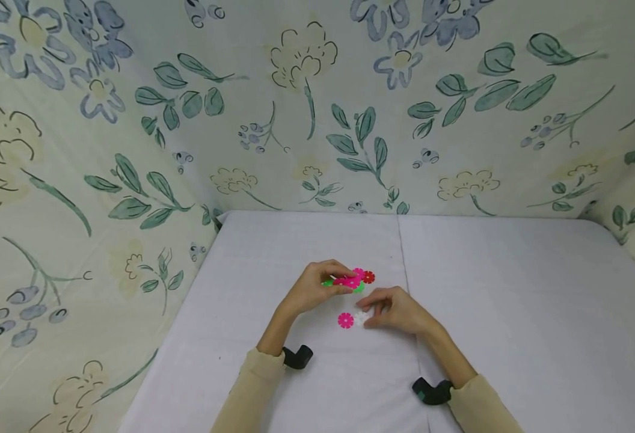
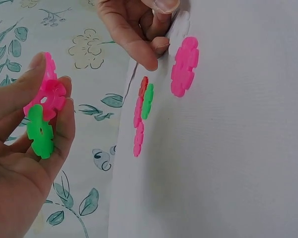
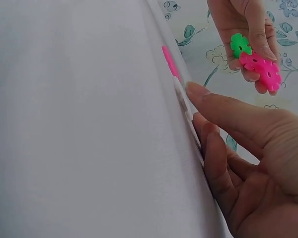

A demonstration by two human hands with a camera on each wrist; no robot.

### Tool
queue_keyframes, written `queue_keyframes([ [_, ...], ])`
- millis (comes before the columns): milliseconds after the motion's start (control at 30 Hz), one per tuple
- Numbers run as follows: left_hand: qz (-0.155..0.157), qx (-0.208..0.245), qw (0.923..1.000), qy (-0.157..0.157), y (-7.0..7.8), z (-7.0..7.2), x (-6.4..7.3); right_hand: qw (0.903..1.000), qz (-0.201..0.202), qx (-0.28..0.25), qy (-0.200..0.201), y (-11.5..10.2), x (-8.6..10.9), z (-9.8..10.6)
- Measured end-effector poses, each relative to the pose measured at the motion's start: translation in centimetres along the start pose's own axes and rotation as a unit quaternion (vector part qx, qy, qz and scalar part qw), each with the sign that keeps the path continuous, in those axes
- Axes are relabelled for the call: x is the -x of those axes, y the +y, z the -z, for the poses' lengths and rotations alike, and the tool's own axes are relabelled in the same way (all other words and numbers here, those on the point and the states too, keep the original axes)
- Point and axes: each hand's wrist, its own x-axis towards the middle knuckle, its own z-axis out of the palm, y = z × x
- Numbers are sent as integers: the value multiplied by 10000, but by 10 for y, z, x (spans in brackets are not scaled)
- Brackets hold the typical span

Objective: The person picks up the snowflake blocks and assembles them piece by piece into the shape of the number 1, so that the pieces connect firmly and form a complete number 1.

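Note:
My left hand [image 1: 320, 285] pinches a joined piece of flower-shaped plastic discs between thumb and fingers. The left wrist view shows pink discs [image 2: 52, 96] linked to a green disc [image 2: 40, 131]. My right hand [image 1: 398, 311] is low over the table beside a white flower disc [image 1: 360, 317]. Its thumb and fingers are bent around that disc with a gap between them; the disc still lies flat. A loose pink disc [image 1: 346, 320] lies just left of the white one.
Beyond the left hand, a red disc [image 1: 369, 277], a green disc [image 2: 148, 101] and pink discs [image 2: 138, 139] lie close together on the white-covered table [image 1: 512, 300]. Floral cloth [image 1: 296, 150] hangs behind and at the sides. Black wrist mounts [image 1: 432, 392] project from the sleeves.

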Motion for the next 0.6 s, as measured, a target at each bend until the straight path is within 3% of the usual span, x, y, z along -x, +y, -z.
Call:
queue_keyframes([
  [600,-222,131,9995,-168,-3,4,0,9983,400,385,-178,-2,-1,-3],
])
